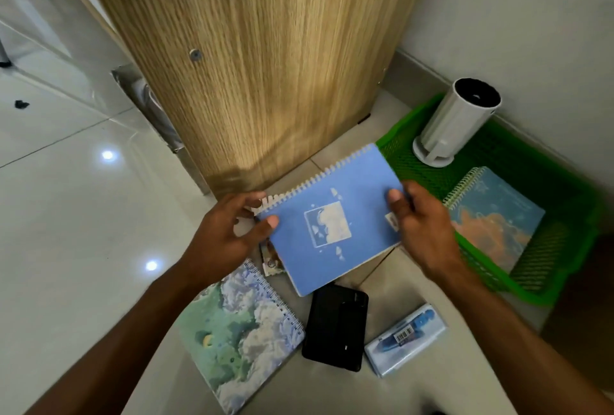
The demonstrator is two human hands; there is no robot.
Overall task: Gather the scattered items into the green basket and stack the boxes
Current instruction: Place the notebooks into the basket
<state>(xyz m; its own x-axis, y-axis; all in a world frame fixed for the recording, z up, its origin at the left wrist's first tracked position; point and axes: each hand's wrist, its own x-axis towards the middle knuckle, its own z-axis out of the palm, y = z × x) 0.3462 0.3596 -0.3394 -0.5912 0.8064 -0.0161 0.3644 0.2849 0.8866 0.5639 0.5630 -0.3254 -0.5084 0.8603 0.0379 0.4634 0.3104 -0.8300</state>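
Note:
I hold a blue spiral notebook (335, 218) above the floor with both hands. My left hand (229, 235) pinches its left edge near the spiral, and my right hand (422, 225) grips its right edge. The green basket (561, 202) sits on the floor at the right. Inside it lie a spiral notebook with an orange cloud cover (495, 218) and a tilted white cylinder (455, 122). On the floor below the blue notebook lie a green-and-white spiral notebook (239, 331), a black case (335, 328) and a pale blue box (405, 340).
A wooden panel (265, 65) stands upright just behind the notebook. A grey wall (531, 15) runs behind the basket. A small printed card (270, 258) peeks out under the blue notebook. Glossy white tiles (66, 198) stretch to the left.

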